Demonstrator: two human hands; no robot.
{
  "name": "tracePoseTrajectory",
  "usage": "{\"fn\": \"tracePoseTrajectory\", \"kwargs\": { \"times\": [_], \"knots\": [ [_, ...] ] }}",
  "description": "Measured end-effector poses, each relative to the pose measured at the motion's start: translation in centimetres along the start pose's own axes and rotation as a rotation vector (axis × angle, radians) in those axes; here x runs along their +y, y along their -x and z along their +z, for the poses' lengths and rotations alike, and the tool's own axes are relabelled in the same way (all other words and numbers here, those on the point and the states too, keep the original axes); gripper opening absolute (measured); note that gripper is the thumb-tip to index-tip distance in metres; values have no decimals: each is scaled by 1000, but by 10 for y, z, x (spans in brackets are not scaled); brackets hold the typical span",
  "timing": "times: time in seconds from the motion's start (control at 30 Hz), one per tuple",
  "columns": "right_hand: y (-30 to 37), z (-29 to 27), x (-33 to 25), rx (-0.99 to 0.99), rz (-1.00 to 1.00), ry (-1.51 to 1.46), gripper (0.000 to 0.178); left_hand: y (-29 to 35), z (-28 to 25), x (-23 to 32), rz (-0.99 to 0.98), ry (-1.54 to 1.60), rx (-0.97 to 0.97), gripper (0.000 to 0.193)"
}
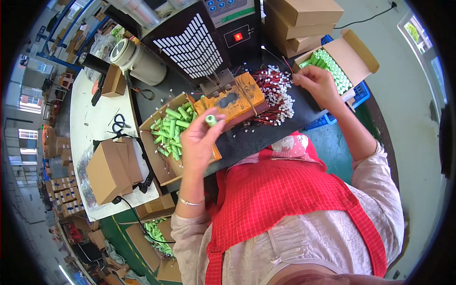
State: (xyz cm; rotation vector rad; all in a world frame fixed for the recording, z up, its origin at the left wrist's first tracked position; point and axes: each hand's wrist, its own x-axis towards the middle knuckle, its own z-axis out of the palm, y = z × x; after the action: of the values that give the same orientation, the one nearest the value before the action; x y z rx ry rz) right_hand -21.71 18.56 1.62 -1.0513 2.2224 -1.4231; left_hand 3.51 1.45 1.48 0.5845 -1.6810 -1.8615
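Note:
My left hand (pixel 197 145) is closed on a green cylindrical battery cell (pixel 211 120), its end facing up between thumb and fingers. It hovers over the near left corner of an orange, scorched block (pixel 247 92) with a band round it. Off to the right, my right hand (pixel 319 86) pinches a thin red wire lead (pixel 288 65), just above a heap of red and black leads with white connectors (pixel 280 97). Left of the block, an open cardboard box (pixel 164 178) contains many loose green cells (pixel 173 128), some with leads.
A black machine with a slotted guard (pixel 190 45) and a lit red switch (pixel 238 36) rises behind the block. Upright green cells fill a carton (pixel 358 54) at right, near stacked boxes (pixel 304 14). On the white side table are scissors (pixel 118 124) and a jug (pixel 140 61).

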Motion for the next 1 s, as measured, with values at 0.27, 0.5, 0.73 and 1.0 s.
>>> {"fn": "tracePoseTrajectory", "kwargs": {
  "times": [0.27, 0.5, 0.73, 1.0],
  "knots": [
    [44, 27, -21, -248, -47, -201, 12, -16, 50, -10, -73, 465, 101, 29],
    [45, 59, -19, -387, -1, -397, 15, -13, 49, -16, -130, 429, 46, 26],
    [15, 73, -43, -409, 160, -467, 17, -20, 31, -17, 192, -224, 122, 23],
    [-10, 89, -54, -419, 174, -461, 18, -42, 17, -28, 282, -572, 152, 28]
  ]
}}
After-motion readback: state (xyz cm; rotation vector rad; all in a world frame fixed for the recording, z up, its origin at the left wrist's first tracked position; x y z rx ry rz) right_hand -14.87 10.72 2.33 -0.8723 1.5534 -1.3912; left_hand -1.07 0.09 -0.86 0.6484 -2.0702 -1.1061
